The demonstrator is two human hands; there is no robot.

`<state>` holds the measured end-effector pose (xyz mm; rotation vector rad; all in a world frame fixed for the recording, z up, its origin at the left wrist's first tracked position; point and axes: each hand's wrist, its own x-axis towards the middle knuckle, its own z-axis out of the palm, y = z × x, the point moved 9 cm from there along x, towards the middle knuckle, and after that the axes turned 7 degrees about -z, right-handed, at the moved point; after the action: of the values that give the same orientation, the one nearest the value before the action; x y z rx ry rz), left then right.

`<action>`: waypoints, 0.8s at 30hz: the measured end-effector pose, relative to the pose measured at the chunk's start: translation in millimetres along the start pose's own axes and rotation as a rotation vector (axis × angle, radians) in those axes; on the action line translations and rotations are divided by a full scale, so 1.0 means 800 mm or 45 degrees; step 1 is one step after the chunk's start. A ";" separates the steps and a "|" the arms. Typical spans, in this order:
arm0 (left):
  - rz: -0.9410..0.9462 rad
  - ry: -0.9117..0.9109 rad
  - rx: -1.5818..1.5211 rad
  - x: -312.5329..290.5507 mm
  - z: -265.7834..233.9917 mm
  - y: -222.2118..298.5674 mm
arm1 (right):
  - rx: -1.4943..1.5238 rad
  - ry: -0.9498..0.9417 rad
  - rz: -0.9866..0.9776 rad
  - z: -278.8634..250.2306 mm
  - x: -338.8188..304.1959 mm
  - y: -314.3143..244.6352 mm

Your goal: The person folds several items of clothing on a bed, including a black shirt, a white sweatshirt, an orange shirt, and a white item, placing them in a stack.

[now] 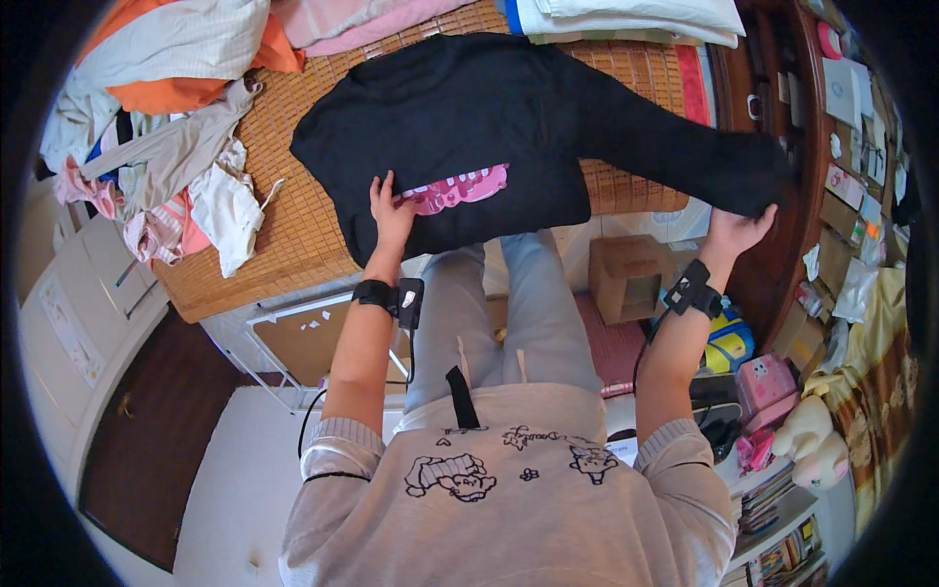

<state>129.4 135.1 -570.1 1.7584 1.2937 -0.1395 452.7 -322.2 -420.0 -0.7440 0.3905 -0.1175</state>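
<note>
A black long-sleeved knit-like top with a pink printed patch lies spread on a honey-brown mat of small woven slats, its near edge reaching past the mat toward the person's thighs; the mat probably serves because it gives the cloth a broad, firm bed. The left hand rests on the near part of the top, just left of the pink patch, with its fingers loosely spread, seemingly to steady the body of the garment while one sleeve is drawn out. That sleeve stretches to the right, beyond the mat, and its blurred cuff meets the right hand, whose fingers point outward under the fabric; whether they pinch it or merely support it I cannot tell, though the sleeve's extended line suggests that it is held away from the body. A loose heap of beige, white and pink clothes lies to the left and a folded white cloth stack sits at the far edge, both apart from the top, which likely leaves it room to lie broad
</note>
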 end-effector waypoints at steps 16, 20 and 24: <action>-0.200 -0.591 -0.475 -0.007 -0.010 0.014 | -0.822 -1.025 0.398 0.272 -0.293 0.313; -0.054 -0.633 -0.651 -0.016 -0.052 0.055 | -1.200 -1.375 -0.267 0.286 -0.345 0.362; -0.203 -0.860 -0.628 -0.022 -0.076 0.042 | -1.238 -1.638 -0.289 0.275 -0.396 0.397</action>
<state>124.2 165.8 -505.2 1.0492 0.8650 -0.4255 235.7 126.9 -392.5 -1.6308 -0.9508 0.3710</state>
